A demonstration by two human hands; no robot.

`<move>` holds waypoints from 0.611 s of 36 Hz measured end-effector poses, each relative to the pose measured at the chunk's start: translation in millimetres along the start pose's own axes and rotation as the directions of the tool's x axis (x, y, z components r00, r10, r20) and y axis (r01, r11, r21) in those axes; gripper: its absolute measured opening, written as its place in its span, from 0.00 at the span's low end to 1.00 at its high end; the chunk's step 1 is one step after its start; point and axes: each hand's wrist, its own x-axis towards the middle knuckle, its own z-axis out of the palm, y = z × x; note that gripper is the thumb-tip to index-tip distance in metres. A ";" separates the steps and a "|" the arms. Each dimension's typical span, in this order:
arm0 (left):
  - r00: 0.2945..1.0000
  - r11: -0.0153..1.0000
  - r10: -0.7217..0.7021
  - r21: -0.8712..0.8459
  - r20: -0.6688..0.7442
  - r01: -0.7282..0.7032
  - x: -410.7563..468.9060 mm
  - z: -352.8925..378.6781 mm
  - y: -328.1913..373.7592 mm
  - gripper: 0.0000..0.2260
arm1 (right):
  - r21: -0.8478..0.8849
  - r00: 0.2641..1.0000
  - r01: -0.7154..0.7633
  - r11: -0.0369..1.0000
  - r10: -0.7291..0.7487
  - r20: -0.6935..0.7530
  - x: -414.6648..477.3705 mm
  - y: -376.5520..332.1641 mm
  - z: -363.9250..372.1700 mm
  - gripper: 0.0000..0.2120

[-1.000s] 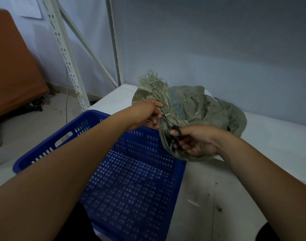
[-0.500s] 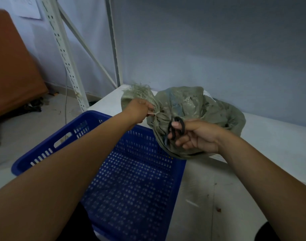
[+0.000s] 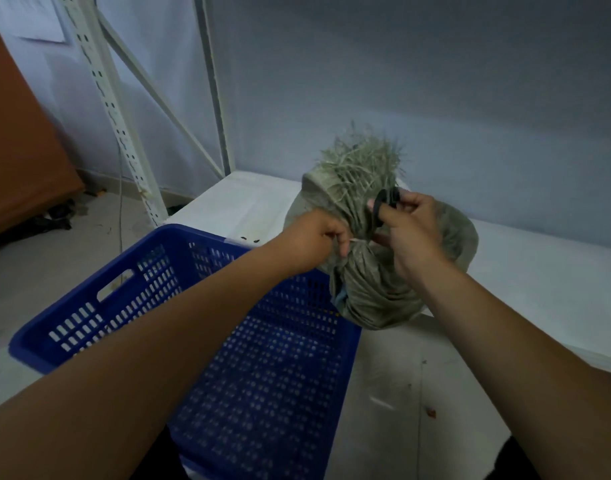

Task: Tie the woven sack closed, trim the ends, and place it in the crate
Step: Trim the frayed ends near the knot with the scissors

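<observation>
A grey-green woven sack (image 3: 370, 292) stands on the white table, its neck gathered and its frayed top (image 3: 359, 161) pointing up. My left hand (image 3: 311, 240) pinches a thin pale tie end (image 3: 355, 240) at the neck. My right hand (image 3: 408, 233) holds black scissors (image 3: 383, 202) by the handles, fingers through the loops, close against the neck on the right; the blades are hidden behind the hand and sack. A blue perforated crate (image 3: 200, 327) sits just left of the sack, below my left forearm.
The white table (image 3: 539, 282) runs along a grey wall at the back. A white slotted shelf upright (image 3: 113, 109) with diagonal braces stands at the left. An orange-brown object (image 3: 20, 161) lies on the floor far left.
The sack has been turned so its frayed top points up instead of left. My right hand with the scissors rose to the neck, and my left hand now pinches the tie end.
</observation>
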 end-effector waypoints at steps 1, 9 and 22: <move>1.000 1.000 0.021 0.010 0.012 -0.021 0.2 1.3 3.2 0.20 | -0.009 1.000 0.002 1.000 -0.002 -0.008 -0.4 1.0 0.1 0.26; 0.982 0.964 0.130 0.213 0.139 -0.157 0.2 7.1 17.9 0.15 | -0.092 0.999 -0.048 0.995 0.046 -0.029 4.5 15.1 4.4 0.33; 0.955 0.949 0.297 0.114 -0.021 -0.293 -7.2 24.8 33.1 0.22 | 0.271 0.890 -0.246 0.931 0.327 -0.317 25.8 3.0 -1.1 0.45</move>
